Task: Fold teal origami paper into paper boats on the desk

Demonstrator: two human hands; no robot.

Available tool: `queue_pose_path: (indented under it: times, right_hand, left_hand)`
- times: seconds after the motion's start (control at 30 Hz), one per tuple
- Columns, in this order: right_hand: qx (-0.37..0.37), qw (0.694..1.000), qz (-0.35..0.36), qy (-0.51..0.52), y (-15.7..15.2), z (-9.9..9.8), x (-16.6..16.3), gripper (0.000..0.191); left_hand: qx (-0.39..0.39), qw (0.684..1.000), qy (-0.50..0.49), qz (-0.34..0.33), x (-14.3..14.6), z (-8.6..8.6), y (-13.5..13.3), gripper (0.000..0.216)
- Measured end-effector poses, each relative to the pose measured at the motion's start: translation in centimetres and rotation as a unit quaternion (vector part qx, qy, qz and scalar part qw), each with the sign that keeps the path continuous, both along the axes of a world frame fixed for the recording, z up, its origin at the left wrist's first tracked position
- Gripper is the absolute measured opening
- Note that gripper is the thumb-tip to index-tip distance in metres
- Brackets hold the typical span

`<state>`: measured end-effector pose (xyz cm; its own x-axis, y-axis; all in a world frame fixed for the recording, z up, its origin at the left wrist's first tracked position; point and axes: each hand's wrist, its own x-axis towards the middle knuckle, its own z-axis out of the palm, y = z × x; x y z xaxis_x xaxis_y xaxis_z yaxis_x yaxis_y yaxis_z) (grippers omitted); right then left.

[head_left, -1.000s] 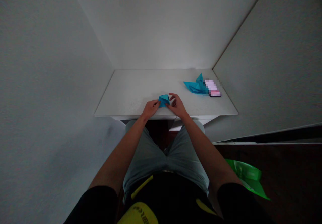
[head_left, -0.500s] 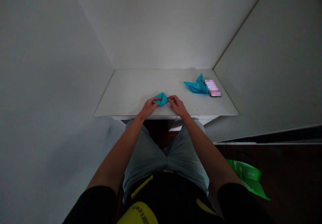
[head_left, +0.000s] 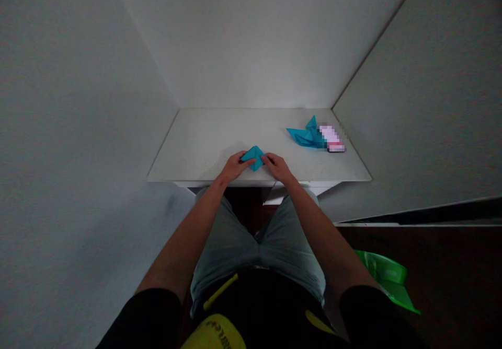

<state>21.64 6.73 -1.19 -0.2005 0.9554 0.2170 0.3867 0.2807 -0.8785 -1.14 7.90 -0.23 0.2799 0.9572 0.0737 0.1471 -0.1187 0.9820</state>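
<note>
A small piece of folded blue paper [head_left: 254,155], roughly diamond-shaped, is between my hands above the front middle of the white table. My left hand [head_left: 236,165] grips its left side, with the thumb lying across the front. On the opposite side, my right hand [head_left: 276,165] pinches the right corner between thumb and fingers. The fingers behind the paper are partly hidden. Farther right on the table rests a blue folded-paper boat [head_left: 306,137] with pointed ends.
A phone [head_left: 332,139], its screen blurred out, lies against the paper boat at the right. Walls border the white table [head_left: 204,129] at the back and both sides. On the dark floor at lower right is a green plastic object [head_left: 386,270].
The folded paper has turned and come slightly nearer to me. My left thumb now lies over its front, and my right fingers have closed in on its right corner.
</note>
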Motion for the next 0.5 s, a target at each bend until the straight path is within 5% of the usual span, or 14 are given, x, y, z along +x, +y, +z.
queue_pose_path:
  times: [0.13,0.3,0.5]
  right_hand:
    - [0.023,1.000,0.009,-0.009,-0.02,0.36,-0.01,0.055]
    - [0.044,0.999,-0.007,0.006,-0.06,0.73,-0.10,0.057]
    - [0.050,0.993,-0.095,0.044,-0.22,0.85,0.12,0.061]
  left_hand:
    - [-0.005,0.999,0.038,0.026,0.25,0.36,0.16,0.065]
    - [-0.053,0.998,-0.025,0.040,0.60,0.29,0.17,0.063]
    - [-0.069,0.988,-0.082,0.110,0.62,0.05,0.35,0.060]
